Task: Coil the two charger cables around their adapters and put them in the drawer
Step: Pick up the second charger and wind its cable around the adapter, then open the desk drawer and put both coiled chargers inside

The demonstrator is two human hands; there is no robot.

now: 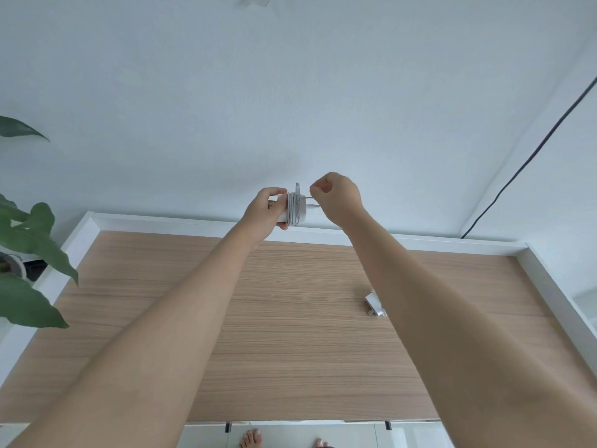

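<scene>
My left hand [265, 211] grips a white adapter [294, 210] held up above the far edge of the cabinet top, with white cable wound in several turns around it. My right hand [336, 197] is closed on the free end of that cable [312, 202], close to the right of the adapter; a plug tip [297, 186] sticks up above the coil. A second white charger [374, 302] lies on the wooden top, partly hidden behind my right forearm. No drawer interior shows.
The wooden cabinet top [258, 318] has a white raised border [181, 221]. A green plant [26, 247] stands at the left. A black cable [529, 156] runs down the wall at the right. Drawer fronts with black handles [387, 425] show below.
</scene>
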